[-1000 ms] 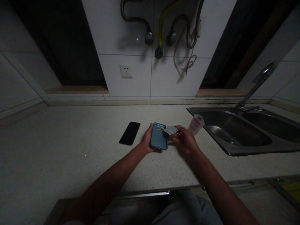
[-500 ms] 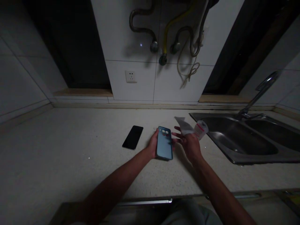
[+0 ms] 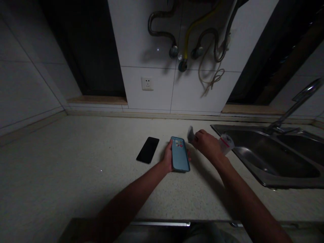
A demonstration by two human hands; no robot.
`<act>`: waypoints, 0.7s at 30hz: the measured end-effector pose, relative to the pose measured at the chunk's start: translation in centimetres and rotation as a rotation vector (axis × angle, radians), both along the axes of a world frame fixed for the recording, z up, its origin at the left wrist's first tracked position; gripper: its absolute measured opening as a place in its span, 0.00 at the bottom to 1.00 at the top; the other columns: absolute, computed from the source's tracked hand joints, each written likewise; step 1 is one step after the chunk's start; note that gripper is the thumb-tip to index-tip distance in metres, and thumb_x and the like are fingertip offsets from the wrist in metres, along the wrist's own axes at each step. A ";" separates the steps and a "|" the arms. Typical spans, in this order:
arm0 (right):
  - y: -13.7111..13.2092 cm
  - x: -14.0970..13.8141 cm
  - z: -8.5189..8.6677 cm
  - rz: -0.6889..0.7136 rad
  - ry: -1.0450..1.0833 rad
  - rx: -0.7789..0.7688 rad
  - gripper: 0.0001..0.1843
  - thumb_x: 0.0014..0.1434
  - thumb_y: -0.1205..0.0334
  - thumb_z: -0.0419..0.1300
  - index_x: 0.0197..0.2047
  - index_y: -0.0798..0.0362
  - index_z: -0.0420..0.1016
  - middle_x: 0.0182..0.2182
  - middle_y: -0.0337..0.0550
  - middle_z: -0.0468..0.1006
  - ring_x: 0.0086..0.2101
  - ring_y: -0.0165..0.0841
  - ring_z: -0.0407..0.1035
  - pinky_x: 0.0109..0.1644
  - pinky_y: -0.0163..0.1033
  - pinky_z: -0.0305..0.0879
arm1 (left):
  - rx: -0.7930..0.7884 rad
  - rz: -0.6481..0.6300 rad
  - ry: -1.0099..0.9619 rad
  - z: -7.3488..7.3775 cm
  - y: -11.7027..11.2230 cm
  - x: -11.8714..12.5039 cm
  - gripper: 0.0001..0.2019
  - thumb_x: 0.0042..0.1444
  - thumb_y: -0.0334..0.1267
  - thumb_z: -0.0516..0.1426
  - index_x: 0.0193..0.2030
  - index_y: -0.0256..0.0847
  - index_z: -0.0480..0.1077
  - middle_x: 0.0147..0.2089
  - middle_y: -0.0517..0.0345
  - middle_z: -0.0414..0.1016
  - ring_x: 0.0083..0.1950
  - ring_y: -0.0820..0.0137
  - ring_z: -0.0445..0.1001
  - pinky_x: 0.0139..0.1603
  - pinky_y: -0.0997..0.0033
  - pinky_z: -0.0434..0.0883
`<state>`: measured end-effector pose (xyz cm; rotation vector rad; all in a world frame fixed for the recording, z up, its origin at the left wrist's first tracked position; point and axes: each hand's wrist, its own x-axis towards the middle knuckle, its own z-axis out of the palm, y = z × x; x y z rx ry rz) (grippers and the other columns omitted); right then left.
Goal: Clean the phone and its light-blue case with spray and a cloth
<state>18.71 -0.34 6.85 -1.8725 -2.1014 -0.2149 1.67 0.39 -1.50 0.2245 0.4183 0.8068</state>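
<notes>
My left hand [image 3: 167, 158] grips a blue-cased phone [image 3: 179, 154], back side up with its camera end away from me, just over the speckled countertop [image 3: 76, 158]. My right hand [image 3: 206, 144] is to the right of the phone, fingers closed on a small pale wipe or film [image 3: 190, 134] held above the counter. A black phone or glass panel [image 3: 147, 150] lies flat on the counter left of my left hand. A small clear packet with red print [image 3: 226, 143] lies by the sink edge, just beyond my right hand.
A steel double sink [image 3: 273, 158] with a tap [image 3: 296, 104] fills the right side. A wall socket [image 3: 147, 83] and hoses with a cord [image 3: 199, 50] hang on the tiled wall behind. The counter's front edge [image 3: 162, 222] is near my body.
My right hand lifted the pale sheet away from the phone, swung it up and right, then closed round it. The phone in my left hand turned straighter; the camera view shifted left.
</notes>
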 end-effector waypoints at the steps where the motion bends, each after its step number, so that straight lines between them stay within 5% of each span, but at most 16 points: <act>1: 0.2 -0.3 0.1 0.036 0.001 0.011 0.08 0.61 0.63 0.57 0.34 0.55 0.77 0.42 0.54 0.77 0.33 0.36 0.72 0.30 0.38 0.55 | 0.006 0.005 -0.009 0.0 0.1 0.0 0.31 0.63 0.63 0.46 0.44 0.34 0.73 0.38 0.41 0.79 0.38 0.56 0.79 0.45 0.51 0.73; 7: 1.6 -1.0 -2.2 0.245 0.587 0.059 0.07 0.53 0.59 0.57 0.28 0.52 0.72 0.27 0.41 0.75 0.30 0.34 0.68 0.35 0.38 0.60 | 0.042 0.018 -0.016 -0.2 0.2 0.0 0.31 0.63 0.62 0.46 0.45 0.35 0.75 0.39 0.41 0.79 0.40 0.55 0.79 0.46 0.52 0.73; 11: 2.0 -0.1 -3.4 0.076 1.091 -0.005 0.11 0.46 0.54 0.58 0.21 0.50 0.63 0.18 0.34 0.63 0.22 0.30 0.59 0.26 0.35 0.55 | 0.061 -0.032 -0.001 -0.3 0.2 0.0 0.32 0.64 0.63 0.44 0.43 0.34 0.74 0.38 0.40 0.79 0.37 0.55 0.79 0.42 0.53 0.74; 15: 2.0 0.3 -3.5 -0.060 1.443 0.020 0.11 0.46 0.53 0.59 0.24 0.50 0.63 0.20 0.32 0.61 0.22 0.28 0.57 0.23 0.33 0.56 | 0.034 -0.036 0.021 0.0 0.0 0.0 0.34 0.64 0.63 0.43 0.47 0.32 0.74 0.39 0.39 0.79 0.39 0.56 0.80 0.44 0.52 0.75; 17: 1.8 -0.1 -3.7 -0.045 1.413 0.102 0.12 0.49 0.52 0.59 0.25 0.50 0.63 0.21 0.33 0.63 0.25 0.30 0.61 0.28 0.34 0.63 | 0.037 -0.055 0.034 0.2 -0.2 0.1 0.34 0.64 0.64 0.43 0.48 0.32 0.74 0.40 0.39 0.80 0.40 0.56 0.80 0.45 0.53 0.75; 21: 1.1 -1.8 -4.9 0.287 0.850 0.175 0.09 0.56 0.55 0.58 0.34 0.51 0.73 0.33 0.44 0.77 0.35 0.36 0.70 0.44 0.42 0.69 | 0.067 -0.066 0.093 0.4 -0.4 0.5 0.30 0.64 0.61 0.47 0.47 0.35 0.75 0.39 0.42 0.80 0.39 0.56 0.80 0.45 0.54 0.75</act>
